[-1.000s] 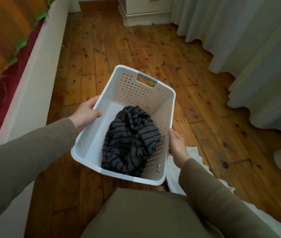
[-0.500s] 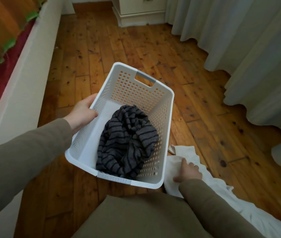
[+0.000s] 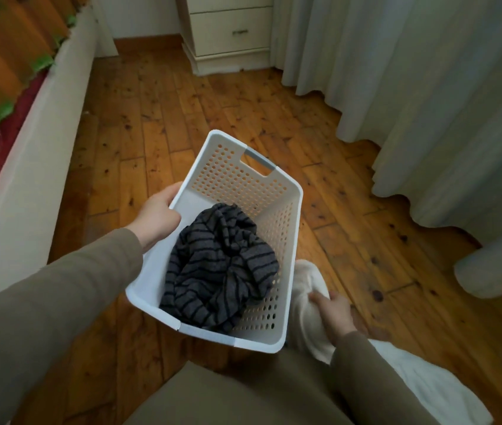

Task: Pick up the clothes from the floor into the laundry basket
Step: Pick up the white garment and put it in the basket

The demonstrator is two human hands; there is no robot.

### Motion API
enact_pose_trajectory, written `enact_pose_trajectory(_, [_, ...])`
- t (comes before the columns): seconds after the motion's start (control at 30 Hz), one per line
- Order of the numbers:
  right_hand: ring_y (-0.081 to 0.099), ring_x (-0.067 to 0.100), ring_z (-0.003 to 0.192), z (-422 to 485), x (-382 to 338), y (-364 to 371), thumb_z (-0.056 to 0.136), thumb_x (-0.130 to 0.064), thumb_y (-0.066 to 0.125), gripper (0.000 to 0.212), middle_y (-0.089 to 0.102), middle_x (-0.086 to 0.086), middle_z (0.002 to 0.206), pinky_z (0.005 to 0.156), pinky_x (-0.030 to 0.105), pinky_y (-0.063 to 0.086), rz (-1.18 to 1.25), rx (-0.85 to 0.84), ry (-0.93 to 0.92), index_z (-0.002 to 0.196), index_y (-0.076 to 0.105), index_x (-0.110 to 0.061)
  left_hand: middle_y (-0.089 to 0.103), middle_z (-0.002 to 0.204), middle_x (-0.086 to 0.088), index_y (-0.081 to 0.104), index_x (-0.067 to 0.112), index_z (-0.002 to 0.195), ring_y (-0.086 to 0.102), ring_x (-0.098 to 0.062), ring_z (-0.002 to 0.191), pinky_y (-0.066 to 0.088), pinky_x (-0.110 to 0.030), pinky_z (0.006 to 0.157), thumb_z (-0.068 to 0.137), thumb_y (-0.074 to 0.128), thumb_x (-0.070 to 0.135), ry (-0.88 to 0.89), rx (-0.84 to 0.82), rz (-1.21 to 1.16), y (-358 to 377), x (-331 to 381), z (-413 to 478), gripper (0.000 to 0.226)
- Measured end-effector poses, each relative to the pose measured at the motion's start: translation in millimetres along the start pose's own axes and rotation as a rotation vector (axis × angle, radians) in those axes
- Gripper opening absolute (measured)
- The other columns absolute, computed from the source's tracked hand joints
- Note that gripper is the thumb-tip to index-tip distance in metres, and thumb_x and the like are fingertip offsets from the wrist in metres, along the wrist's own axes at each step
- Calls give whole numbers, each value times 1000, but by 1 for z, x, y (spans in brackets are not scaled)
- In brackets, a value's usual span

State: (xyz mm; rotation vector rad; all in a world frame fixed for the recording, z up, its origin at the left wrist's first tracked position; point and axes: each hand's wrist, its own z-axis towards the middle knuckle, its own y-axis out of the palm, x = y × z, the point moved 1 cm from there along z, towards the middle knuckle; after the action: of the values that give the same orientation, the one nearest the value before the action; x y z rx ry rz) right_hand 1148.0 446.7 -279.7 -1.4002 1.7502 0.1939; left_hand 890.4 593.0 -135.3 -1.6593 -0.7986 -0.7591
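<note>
A white perforated laundry basket (image 3: 286, 228) hangs above the wooden floor, tilted toward me. My left hand (image 3: 157, 219) grips its left rim. Inside lies a crumpled grey garment with dark stripes (image 3: 222, 268). Just right of the basket a white garment (image 3: 308, 305) lies on the floor and trails off toward the lower right. My right hand (image 3: 334, 311) is closed on a bunched fold of that white cloth, raised a little beside the basket's right wall.
A bed with a white frame (image 3: 29, 179) and an orange and red cover runs along the left. Pale curtains (image 3: 427, 87) hang down to the floor on the right. A cream drawer unit (image 3: 228, 35) stands at the far wall. Wooden floorboards (image 3: 182, 118) lie between.
My right hand left the basket's right rim, dropped onto the white garment and closed on a fold of it. The basket now hangs from my left hand alone, and the view has lifted.
</note>
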Motion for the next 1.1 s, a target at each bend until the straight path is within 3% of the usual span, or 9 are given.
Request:
enact_pose_trajectory(0.3, [62,27,78,-47,-94,-26,88,-15,58,29,63,13,86,71,42,52,665,-132,-20,114,51,-7,55,107,4,42,28,137,53,-6,75,39,-10,49,80,37,-14,38,14,25,12,1,1,70])
enact_pose_trajectory(0.47, [61,34,105,-68,-140,-15,87,-15,58,34,63,22,117,98,51,45,915,-365,6,119,50,-4,58,121,-4,41,26,138,53,-14,87,39,-10,52,81,37,-14,45,13,40,12,-1,4,70])
enact_pose_trajectory(0.6, [59,34,112,-76,-163,6,90,-17,54,42,60,24,124,100,47,45,1007,-586,-2,128,51,1,56,128,-7,37,25,140,54,-13,87,42,-13,54,82,38,-14,34,-8,24,12,-4,5,70])
enact_pose_trajectory(0.7, [66,30,86,-79,-166,32,90,-16,55,28,68,21,95,74,42,54,1006,-652,68,109,57,3,56,128,-7,39,25,139,54,-18,96,46,-18,63,82,37,-14,45,-11,13,13,-3,5,70])
enact_pose_trajectory(0.77, [67,23,71,-77,-159,50,93,-14,54,21,68,17,79,70,35,56,997,-646,139,103,57,5,59,122,-5,42,26,137,56,-19,95,47,-24,72,81,37,-13,52,0,12,14,-2,4,68])
enact_pose_trajectory(0.87, [61,24,92,-72,-140,71,97,-11,46,23,55,14,94,81,33,51,829,-679,122,118,45,-3,58,115,-1,45,26,135,54,-16,93,45,-21,71,81,38,-13,78,-8,-4,19,2,0,67])
enact_pose_trajectory(0.93, [61,29,98,-66,-127,74,95,-11,49,17,51,13,97,82,35,50,637,-621,62,111,44,-7,57,117,-1,44,24,135,53,-16,96,44,-22,76,80,37,-14,93,-3,0,23,5,-2,67])
enact_pose_trajectory(1.0, [61,22,79,-58,-118,65,93,-11,52,15,54,7,84,69,28,50,520,-477,-32,106,50,-5,55,115,1,43,23,136,52,-16,96,42,-23,78,80,36,-14,89,5,-10,24,7,-3,67])
enact_pose_trajectory(1.1, [60,21,89,-39,-105,37,89,-11,55,25,64,11,102,77,29,55,434,-70,-174,112,60,-4,54,108,4,44,25,135,52,-15,93,42,-23,76,80,37,-13,83,4,-27,24,8,-4,67])
